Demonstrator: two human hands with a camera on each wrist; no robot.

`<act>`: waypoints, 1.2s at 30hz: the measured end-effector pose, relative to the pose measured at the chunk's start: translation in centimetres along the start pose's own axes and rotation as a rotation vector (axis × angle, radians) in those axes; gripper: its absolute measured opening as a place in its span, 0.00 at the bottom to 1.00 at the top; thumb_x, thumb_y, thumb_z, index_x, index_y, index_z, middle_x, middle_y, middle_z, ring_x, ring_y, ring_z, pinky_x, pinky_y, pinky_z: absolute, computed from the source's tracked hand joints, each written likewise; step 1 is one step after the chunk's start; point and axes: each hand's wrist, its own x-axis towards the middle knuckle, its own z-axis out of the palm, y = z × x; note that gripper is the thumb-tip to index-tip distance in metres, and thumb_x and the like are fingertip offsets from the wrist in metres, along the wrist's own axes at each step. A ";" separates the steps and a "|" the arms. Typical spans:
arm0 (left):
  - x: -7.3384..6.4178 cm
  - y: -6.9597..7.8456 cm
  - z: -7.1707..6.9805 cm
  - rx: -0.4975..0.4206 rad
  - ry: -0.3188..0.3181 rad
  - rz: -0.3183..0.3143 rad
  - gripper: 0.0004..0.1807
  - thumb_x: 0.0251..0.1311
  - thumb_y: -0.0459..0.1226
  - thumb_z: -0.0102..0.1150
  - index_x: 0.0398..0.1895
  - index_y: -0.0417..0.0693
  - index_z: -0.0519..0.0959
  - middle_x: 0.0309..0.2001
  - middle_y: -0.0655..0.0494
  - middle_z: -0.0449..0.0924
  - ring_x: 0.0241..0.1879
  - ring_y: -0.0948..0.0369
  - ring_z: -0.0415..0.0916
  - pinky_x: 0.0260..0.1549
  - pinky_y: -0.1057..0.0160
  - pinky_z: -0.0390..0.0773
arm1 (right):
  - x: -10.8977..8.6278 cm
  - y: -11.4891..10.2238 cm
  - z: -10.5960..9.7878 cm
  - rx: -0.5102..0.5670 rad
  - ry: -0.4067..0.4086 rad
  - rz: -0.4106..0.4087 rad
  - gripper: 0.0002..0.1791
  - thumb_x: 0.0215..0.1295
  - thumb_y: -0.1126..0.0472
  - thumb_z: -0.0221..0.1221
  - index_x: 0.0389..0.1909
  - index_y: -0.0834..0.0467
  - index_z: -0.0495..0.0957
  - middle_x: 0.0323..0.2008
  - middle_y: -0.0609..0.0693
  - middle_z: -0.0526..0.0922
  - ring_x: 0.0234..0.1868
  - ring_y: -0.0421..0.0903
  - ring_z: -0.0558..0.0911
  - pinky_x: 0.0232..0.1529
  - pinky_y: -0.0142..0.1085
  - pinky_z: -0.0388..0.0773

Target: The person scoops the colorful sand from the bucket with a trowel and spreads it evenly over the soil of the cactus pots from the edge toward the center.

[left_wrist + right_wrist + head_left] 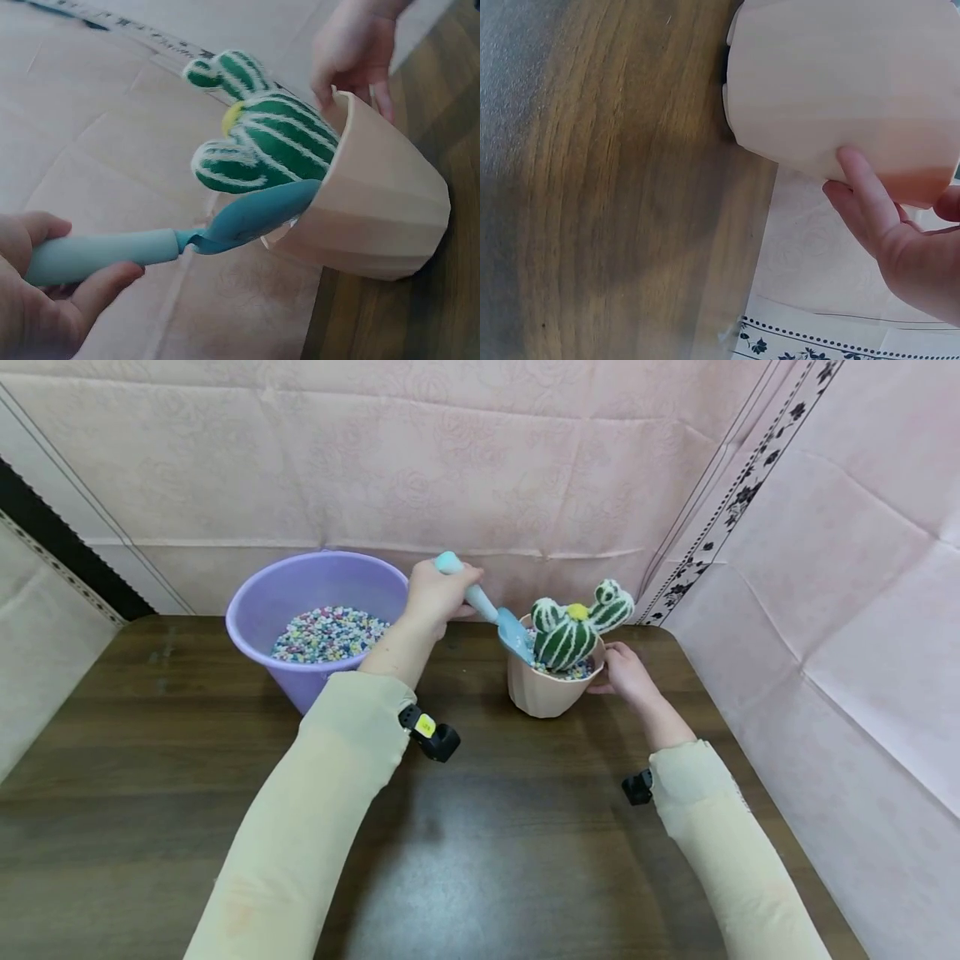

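Observation:
My left hand (438, 593) grips the pale handle of a small blue garden trowel (514, 633). The trowel slants downward, its blade at the left rim of a cream faceted plant pot (543, 695). In the pot stands a green and white knitted cactus (566, 643) with a yellow flower, with small coloured pebbles (577, 672) around its base. On the pot's other side my right hand (628, 675) holds it near the rim; in the right wrist view its fingertips (849, 156) press against the outer wall.
A purple bucket (288, 670) partly filled with coloured pebbles (330, 635) stands left of the pot, behind my left forearm. Everything rests on a dark wooden table (480, 827). Pale pink cloth (420, 468) hangs behind the table and along its right side.

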 end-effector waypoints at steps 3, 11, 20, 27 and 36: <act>-0.2 0.1 0.5 0.115 0.021 0.091 0.12 0.60 0.39 0.58 0.42 0.40 0.77 0.39 0.52 0.76 0.42 0.56 0.80 0.36 0.63 0.87 | 0.0 0.0 0.0 -0.001 -0.004 -0.003 0.27 0.72 0.60 0.25 0.67 0.71 0.47 0.65 0.72 0.55 0.63 0.64 0.64 0.62 0.56 0.71; -0.3 0.8 0.7 0.167 0.075 0.180 0.12 0.57 0.40 0.61 0.39 0.41 0.80 0.35 0.53 0.78 0.38 0.57 0.80 0.27 0.68 0.86 | 0.0 0.1 0.1 -0.015 0.002 -0.010 0.28 0.72 0.61 0.25 0.68 0.71 0.49 0.65 0.72 0.57 0.62 0.63 0.65 0.55 0.48 0.79; -0.4 3.0 -2.3 -0.045 0.048 0.084 0.03 0.58 0.35 0.59 0.33 0.44 0.77 0.33 0.57 0.77 0.35 0.61 0.79 0.38 0.63 0.87 | -0.1 0.0 0.2 -0.021 -0.009 -0.019 0.29 0.72 0.62 0.22 0.70 0.69 0.48 0.65 0.72 0.59 0.60 0.63 0.67 0.58 0.49 0.77; -1.3 5.3 -7.0 -0.196 0.075 0.048 0.04 0.55 0.31 0.60 0.29 0.46 0.74 0.30 0.55 0.77 0.26 0.64 0.80 0.25 0.70 0.86 | 0.2 0.4 0.8 -0.016 0.010 -0.065 0.28 0.75 0.55 0.27 0.72 0.63 0.46 0.64 0.68 0.61 0.44 0.45 0.76 0.37 0.26 0.81; -1.7 6.1 -13.6 -0.329 0.102 0.027 0.06 0.54 0.28 0.62 0.31 0.44 0.74 0.29 0.53 0.79 0.25 0.60 0.83 0.26 0.65 0.87 | 0.1 0.9 0.8 -0.045 0.061 -0.092 0.30 0.75 0.51 0.27 0.71 0.62 0.48 0.65 0.67 0.62 0.48 0.48 0.75 0.33 0.21 0.79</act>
